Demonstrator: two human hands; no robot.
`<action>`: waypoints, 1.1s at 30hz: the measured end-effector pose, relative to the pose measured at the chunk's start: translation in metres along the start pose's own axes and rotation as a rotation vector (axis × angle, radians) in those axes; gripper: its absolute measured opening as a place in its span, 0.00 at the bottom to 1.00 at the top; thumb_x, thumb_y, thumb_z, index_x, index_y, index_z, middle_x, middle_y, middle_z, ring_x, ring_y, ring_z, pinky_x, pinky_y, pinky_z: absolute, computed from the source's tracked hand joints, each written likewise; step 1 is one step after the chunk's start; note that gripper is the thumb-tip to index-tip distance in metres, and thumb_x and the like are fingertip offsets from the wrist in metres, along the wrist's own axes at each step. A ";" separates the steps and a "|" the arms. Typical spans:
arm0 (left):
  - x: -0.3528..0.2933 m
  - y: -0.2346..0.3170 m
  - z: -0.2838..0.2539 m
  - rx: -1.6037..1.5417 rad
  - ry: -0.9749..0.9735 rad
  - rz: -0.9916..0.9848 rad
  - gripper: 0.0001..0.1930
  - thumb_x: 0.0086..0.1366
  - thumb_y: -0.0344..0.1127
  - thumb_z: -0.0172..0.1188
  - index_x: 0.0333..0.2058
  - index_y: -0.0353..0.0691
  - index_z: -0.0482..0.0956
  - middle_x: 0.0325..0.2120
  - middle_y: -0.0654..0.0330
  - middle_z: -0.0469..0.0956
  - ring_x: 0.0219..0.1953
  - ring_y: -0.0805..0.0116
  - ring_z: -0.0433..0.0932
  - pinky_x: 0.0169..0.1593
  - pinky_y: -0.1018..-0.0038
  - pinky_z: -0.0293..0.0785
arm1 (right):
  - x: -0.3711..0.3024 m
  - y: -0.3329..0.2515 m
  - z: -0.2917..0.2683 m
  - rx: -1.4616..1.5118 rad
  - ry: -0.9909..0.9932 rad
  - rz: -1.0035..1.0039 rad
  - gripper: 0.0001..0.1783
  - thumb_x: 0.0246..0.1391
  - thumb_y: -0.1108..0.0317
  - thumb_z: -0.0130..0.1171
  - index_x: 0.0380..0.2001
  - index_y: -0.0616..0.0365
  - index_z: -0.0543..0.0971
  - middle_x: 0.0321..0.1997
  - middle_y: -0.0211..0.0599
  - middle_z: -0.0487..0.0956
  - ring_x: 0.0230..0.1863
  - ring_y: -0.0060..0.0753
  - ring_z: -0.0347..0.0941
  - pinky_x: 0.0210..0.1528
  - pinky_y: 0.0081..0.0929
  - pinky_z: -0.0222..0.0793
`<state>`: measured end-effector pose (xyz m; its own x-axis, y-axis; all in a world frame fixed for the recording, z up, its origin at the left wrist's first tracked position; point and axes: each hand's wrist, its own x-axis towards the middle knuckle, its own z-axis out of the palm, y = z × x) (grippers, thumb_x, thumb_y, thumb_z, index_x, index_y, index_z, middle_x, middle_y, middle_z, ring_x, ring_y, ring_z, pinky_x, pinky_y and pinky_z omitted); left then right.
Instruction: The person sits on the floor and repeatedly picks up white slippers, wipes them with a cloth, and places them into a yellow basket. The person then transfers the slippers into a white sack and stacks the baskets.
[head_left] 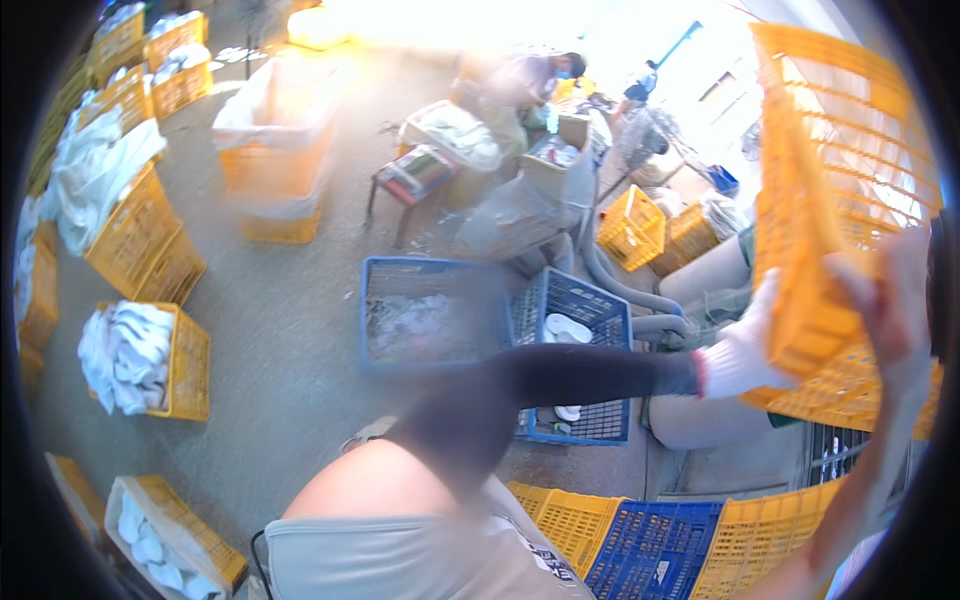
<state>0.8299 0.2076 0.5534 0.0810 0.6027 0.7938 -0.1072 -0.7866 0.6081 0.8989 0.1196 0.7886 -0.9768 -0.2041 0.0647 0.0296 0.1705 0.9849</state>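
Observation:
A yellow plastic crate point(800, 215) is held up and tilted at the far right, its slatted side turned toward me. My left hand point(745, 345), in a white glove with a red cuff below a black sleeve, reaches across and grips the crate's near side, its fingers partly hidden. My bare right hand point(890, 300) is closed on the crate near its lower corner. Below my left arm stands a blue crate point(572, 300) with white shoe-like pieces point(567, 328) inside. Beside it is a second blue crate point(436, 262) with pale scraps.
Several yellow crates of white pieces point(128, 355) stand along the left. A lined orange bin point(270, 170) is further back. A row of yellow and blue crates point(655, 545) lies at the lower right. Another person point(535, 80) bends over a workplace beyond a small stool point(415, 175).

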 end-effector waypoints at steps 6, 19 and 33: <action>-0.185 0.000 -0.093 0.145 0.160 -0.318 0.29 0.62 0.49 0.66 0.56 0.37 0.75 0.49 0.50 0.80 0.51 0.60 0.79 0.55 0.62 0.75 | 0.110 -0.173 0.032 0.626 0.229 -0.099 0.23 0.59 0.56 0.64 0.19 0.54 0.67 0.18 0.29 0.62 0.21 0.32 0.66 0.31 0.33 0.64; -0.516 -0.076 -0.121 0.730 0.607 -1.068 0.29 0.64 0.49 0.64 0.60 0.40 0.72 0.54 0.51 0.77 0.55 0.58 0.77 0.59 0.59 0.73 | 0.197 -0.445 0.157 1.496 0.832 -0.173 0.28 0.56 0.43 0.64 0.16 0.49 0.68 0.18 0.27 0.65 0.23 0.30 0.66 0.35 0.28 0.64; -0.405 -0.142 -0.208 1.524 -0.112 -0.785 0.49 0.48 0.47 0.77 0.67 0.39 0.65 0.65 0.46 0.65 0.66 0.47 0.67 0.57 0.55 0.71 | -0.036 -0.721 0.256 1.709 -0.606 0.288 0.30 0.58 0.54 0.63 0.58 0.62 0.74 0.61 0.51 0.76 0.69 0.50 0.66 0.71 0.49 0.59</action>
<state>0.6064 0.1030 0.1450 -0.2804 0.9168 0.2842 0.9497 0.2220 0.2208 0.8586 0.2505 0.0351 -0.9259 0.2746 -0.2595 0.3462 0.8916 -0.2918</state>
